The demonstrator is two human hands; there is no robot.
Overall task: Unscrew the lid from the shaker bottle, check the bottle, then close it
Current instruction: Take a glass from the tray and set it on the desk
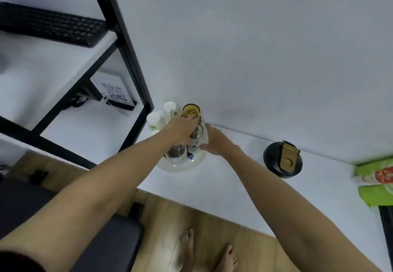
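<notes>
Head view: my left hand [180,130] grips the open shaker bottle [191,112], which stands against the wall just behind the round glass tray [180,168]. My right hand [214,141] curls around a clear glass [198,136] on that tray. The black lid [282,160] lies well right of the tray, on the white table [234,191].

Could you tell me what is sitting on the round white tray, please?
Clear glasses stand on the white tray. Both hands cover its far side, so anything there stays hidden.
</notes>
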